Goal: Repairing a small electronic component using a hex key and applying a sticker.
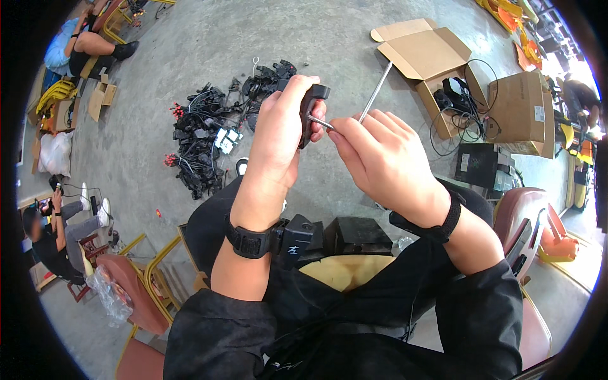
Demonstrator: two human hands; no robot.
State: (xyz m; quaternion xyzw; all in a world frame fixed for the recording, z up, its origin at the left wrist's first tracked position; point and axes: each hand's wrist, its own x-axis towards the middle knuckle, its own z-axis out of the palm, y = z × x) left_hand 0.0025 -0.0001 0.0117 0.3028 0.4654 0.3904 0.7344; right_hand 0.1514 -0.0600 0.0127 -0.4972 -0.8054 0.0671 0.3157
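Note:
My left hand (278,130) is closed around a black plastic part (308,104) with a hooked upper end. In my right hand (386,152) I grip a bent metal rod that looks like an L-shaped hex key (377,88). Its long arm sticks up past my fingers, and its other end points left and meets the black part. The bend itself is hidden by my right fingers. Both hands are held above my lap, and each wrist wears a black strap. Beyond them, a heap of black cables and connectors (193,136) lies on the floor.
An open cardboard box (437,126) with black cabled devices stands right of the heap, beside a taller carton (519,114) and a black box (484,166). Brown chairs (136,288) flank me. Two other people sit at the left. A black block (359,236) is between my legs.

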